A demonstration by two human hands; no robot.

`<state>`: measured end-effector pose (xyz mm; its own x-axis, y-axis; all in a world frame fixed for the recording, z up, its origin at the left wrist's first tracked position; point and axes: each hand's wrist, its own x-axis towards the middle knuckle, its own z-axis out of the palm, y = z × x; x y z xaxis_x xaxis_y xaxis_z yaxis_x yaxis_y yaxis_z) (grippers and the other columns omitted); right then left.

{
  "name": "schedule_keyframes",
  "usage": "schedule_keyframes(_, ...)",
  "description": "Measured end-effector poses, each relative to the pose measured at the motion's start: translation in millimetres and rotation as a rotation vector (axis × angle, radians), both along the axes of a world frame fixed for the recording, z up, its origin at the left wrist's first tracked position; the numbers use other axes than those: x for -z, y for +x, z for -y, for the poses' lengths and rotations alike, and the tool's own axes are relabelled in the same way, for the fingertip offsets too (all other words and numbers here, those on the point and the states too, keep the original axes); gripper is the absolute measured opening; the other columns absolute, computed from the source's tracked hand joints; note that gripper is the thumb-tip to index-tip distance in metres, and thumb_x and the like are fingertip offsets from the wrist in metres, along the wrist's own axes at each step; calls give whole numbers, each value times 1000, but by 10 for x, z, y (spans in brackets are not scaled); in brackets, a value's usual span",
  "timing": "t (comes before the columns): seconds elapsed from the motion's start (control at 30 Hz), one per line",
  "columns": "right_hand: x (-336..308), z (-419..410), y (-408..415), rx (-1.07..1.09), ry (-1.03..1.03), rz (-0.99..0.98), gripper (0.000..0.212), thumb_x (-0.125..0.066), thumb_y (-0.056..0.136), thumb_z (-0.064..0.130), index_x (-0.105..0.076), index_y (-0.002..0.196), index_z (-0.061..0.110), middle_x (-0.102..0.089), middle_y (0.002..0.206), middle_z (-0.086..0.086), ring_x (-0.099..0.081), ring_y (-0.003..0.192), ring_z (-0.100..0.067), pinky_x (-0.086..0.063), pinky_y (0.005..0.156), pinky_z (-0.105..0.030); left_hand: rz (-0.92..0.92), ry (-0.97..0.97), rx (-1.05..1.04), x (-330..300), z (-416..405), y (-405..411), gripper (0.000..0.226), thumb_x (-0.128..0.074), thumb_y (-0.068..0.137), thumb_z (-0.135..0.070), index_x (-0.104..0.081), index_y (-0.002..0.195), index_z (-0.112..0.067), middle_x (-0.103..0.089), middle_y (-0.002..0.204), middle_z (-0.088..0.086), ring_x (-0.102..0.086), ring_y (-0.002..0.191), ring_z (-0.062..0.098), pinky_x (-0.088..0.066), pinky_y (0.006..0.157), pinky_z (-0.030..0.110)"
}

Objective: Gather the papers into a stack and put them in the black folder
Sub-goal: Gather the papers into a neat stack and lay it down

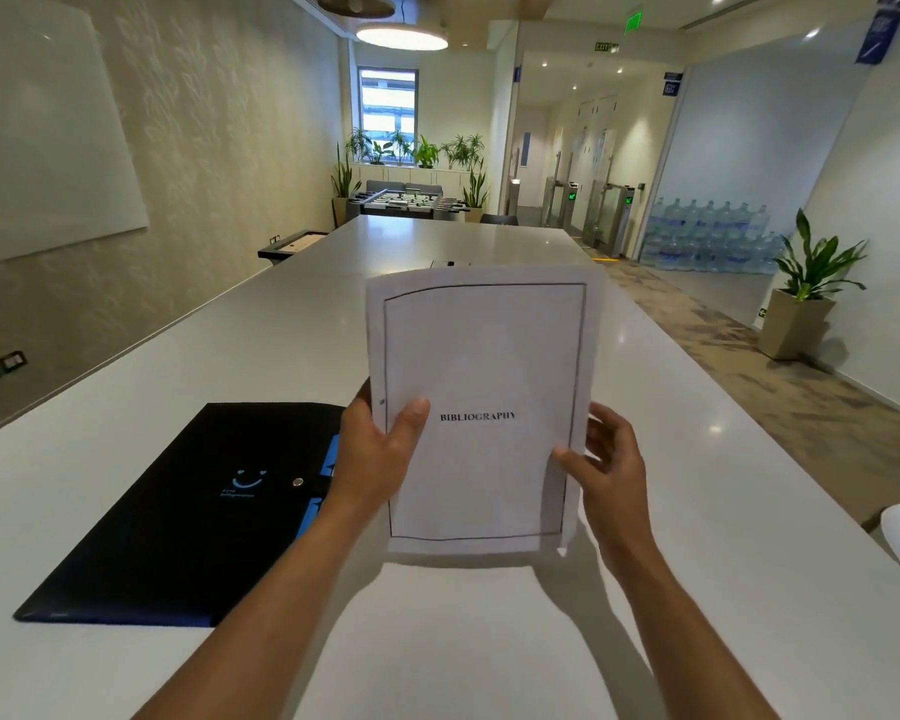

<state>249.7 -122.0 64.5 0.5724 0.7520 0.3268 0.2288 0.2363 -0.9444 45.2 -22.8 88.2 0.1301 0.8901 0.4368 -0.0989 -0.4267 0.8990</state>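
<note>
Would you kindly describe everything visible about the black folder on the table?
The black folder lies flat and closed on the white table, angled, to the left of the held papers. It looks matte, with a blue smile logo, a round metal snap and blue tabs along its right edge. The left forearm crosses in front of its right edge; whether it touches is unclear. Neither of the hands grips it.

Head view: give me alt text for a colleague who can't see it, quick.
Both hands hold a stack of papers upright above a long white table, the front sheet reading BIBLIOGRAPHY; the left hand grips its left edge, the right hand its right edge. A closed black folder lies flat on the table to the left.
</note>
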Motion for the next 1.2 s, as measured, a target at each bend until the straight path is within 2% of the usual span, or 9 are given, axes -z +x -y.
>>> schedule_keyframes(0.17, -143, -50, -99, -3, 112, -13, 39, -65, 82, 3, -52, 117, 13, -65, 106, 0, -67, 88, -4, -57, 72, -19, -31, 35, 54, 38, 73, 58, 35, -66, 85, -28, -63, 117, -14, -71, 107, 0, -69, 99, 15, -58, 80, 27)
schedule_keyframes(0.27, 92, 9, -197, 73, 91, -22, 33, -63, 82, 2, -55, 111, 13, -66, 102, 2, -66, 85, 0, -56, 75, -20, -12, -27, 21, 266, 129, 95, 24, -66, 89, -20, -63, 112, -23, -70, 106, -5, -68, 101, 12, -57, 82, 25)
schedule_keyframes(0.4, 338, 83, -327, 107, 28, 41, 36, -59, 88, -3, -55, 103, 28, -65, 101, 10, -62, 89, 6, -49, 77, -9, -28, -98, -21, 508, 227, 153, 31, -63, 91, -23, -51, 117, -32, -63, 111, -12, -62, 106, 8, -54, 83, 18)
schedule_keyframes(0.57, 247, 74, -278, 140, 1, 108, 27, -58, 88, 8, -50, 111, 17, -60, 96, 15, -59, 78, 17, -44, 64, -1, -108, -68, -60, 408, 183, 171, 32, -62, 92, -22, -47, 120, -26, -59, 109, -11, -60, 101, 5, -51, 83, 15)
schedule_keyframes(0.73, 251, 65, -168, 122, -256, 109, 45, -57, 87, 6, -45, 129, 16, -64, 106, 1, -63, 84, -12, -46, 63, -15, -193, -280, -46, 452, 87, 165, 41, -60, 94, -21, -39, 128, -32, -53, 135, 5, -52, 116, 11, -48, 93, 31)
schedule_keyframes(0.9, 408, 54, -203, 66, -491, 152, 60, -52, 85, 1, -36, 142, 13, -61, 110, -4, -56, 88, -21, -44, 74, -26, -428, -380, -55, 630, 98, 143, 51, -51, 97, -11, -29, 141, -24, -44, 144, 11, -51, 113, 20, -41, 84, 28)
schedule_keyframes(1.03, 518, 15, -208, 100, -575, 203, 63, -53, 83, 4, -34, 143, 13, -66, 116, -12, -61, 90, -26, -43, 69, -28, -616, -327, -93, 820, 106, 133, 63, -49, 93, -5, -22, 147, -23, -32, 151, 5, -46, 124, 24, -39, 90, 29)
schedule_keyframes(1.13, 582, 0, -216, 141, -648, 293, 64, -54, 82, 7, -33, 143, 12, -64, 121, -14, -61, 103, -33, -40, 76, -29, -796, -207, -162, 910, 107, 114, 62, -52, 92, -10, -25, 147, -20, -34, 147, 4, -49, 119, 23, -44, 90, 30)
schedule_keyframes(1.2, 592, -11, -236, 178, -730, 397, 52, -55, 82, 11, -41, 132, 9, -61, 119, -13, -58, 99, -34, -38, 75, -31, -927, -123, -194, 964, 85, 88, 56, -52, 94, -18, -30, 146, -18, -37, 144, 4, -44, 123, 21, -41, 98, 32)
